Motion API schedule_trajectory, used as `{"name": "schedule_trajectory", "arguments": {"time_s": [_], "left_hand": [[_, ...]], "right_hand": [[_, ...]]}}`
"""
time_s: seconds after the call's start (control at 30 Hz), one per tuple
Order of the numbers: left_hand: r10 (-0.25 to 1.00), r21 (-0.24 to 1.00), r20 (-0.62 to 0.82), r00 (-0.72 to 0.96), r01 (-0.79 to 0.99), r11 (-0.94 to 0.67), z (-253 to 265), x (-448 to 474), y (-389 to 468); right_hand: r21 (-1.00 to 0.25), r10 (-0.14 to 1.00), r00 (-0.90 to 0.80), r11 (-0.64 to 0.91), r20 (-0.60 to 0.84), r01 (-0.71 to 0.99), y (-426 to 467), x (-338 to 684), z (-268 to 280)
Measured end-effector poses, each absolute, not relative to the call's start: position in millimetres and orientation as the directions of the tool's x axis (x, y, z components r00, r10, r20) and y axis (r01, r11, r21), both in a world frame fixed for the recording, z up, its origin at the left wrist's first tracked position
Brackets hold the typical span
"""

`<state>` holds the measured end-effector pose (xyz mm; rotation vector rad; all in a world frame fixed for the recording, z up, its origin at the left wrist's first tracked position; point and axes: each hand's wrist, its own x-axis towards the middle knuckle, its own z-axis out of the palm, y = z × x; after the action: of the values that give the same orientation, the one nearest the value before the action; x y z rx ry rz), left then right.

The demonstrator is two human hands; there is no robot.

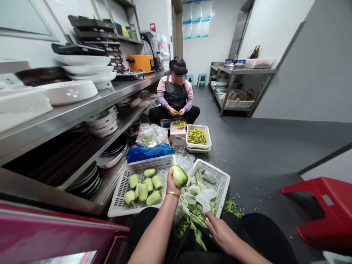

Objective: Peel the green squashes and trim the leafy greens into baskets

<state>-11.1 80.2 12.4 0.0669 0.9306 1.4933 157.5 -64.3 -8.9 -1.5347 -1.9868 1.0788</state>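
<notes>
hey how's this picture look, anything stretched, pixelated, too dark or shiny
Head view, sides: wide-angle stretching of the red stool and white flowered dish; head view, centre: a co-worker has a pixelated face; head view, left: deep shadow beneath the steel shelf, shine along its edge; head view, foreground: the green vegetable in the left hand catches a soft highlight.

Vegetables point(143, 192) in left basket point(116, 198), peelings point(198, 179) in right basket point(224, 187) (more on floor point(264, 157)), plates point(87, 183) probably shelved left

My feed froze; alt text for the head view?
The left hand grips a glossy green oval vegetable; the right hand holds a slim metal peeler. A white perforated plastic basket holds pale-green vegetables; beyond is a person in a black apron.
</notes>
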Motion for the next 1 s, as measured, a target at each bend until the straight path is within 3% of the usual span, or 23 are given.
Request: {"name": "schedule_trajectory", "arguments": {"time_s": [0.23, 0.4, 0.5, 0.67, 0.8, 0.9, 1.0], "left_hand": [[0.851, 0.551, -0.497, -0.169, -0.820, 0.159, 16, -1, 73], [0.852, 0.520, -0.504, -0.139, -0.837, 0.171, 15, -8, 73], [0.910, 0.490, -0.410, -0.053, -0.855, 0.171, 17, -15, 74], [0.977, 0.586, -0.191, 0.099, -0.787, 0.194, 17, -10, 65], [0.985, 0.650, -0.079, 0.151, -0.742, 0.166, 13, -1, 57], [0.994, 0.648, -0.081, 0.079, -0.753, 0.112, 11, -2, 60], [0.988, 0.633, -0.154, -0.006, -0.768, 0.094, 10, -10, 66]], "right_hand": [[-0.745, 0.968, -0.247, 0.134, -0.043, 0.654, -16, 138, 34], [-0.750, 0.940, -0.304, 0.087, -0.156, 0.656, -51, 143, -27], [-0.820, 0.927, -0.324, 0.033, -0.189, 0.572, -75, 171, -52], [-0.835, 0.970, -0.243, 0.114, -0.025, 0.538, -20, 184, 26], [-0.806, 0.968, -0.249, 0.134, -0.017, 0.576, 28, 157, 79], [-0.804, 0.974, -0.224, 0.106, -0.034, 0.585, 6, 143, 57], [-0.821, 0.946, -0.302, 0.076, -0.120, 0.566, -47, 149, 5]]}}
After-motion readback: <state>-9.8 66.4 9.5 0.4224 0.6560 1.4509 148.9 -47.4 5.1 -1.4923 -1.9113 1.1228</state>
